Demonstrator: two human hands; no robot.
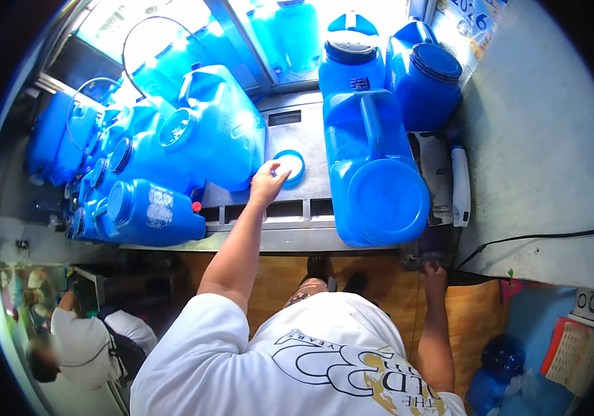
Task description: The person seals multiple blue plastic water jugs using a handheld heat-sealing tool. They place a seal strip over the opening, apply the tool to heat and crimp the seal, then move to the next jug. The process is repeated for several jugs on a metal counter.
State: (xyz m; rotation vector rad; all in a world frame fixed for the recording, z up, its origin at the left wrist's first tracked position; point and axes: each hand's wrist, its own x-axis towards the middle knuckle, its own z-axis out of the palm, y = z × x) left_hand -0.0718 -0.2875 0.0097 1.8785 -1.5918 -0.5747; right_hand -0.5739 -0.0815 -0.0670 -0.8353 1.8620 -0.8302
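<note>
My left hand [268,183] reaches over a steel counter [305,132], its fingers over the left edge of a round blue lid [297,177] with a white inner face turned up. Whether the fingers pinch the lid or only touch it is not plain. Left of that hand stands a large translucent blue water jug [229,130] with a capped wide mouth. On the right, another blue jug [370,130] has its big round cap [390,195] facing me. My right hand [435,269] is low beside a dark, dim object at the counter's right end; its fingertips are hard to make out.
Several blue jugs crowd the counter's left side, one with a red spigot cap [196,207]. Two wide-mouthed blue containers [424,88] stand at the back right. A white handheld device [460,184] is by the wall, near a black cable [546,235]. Another person [84,343] is at lower left.
</note>
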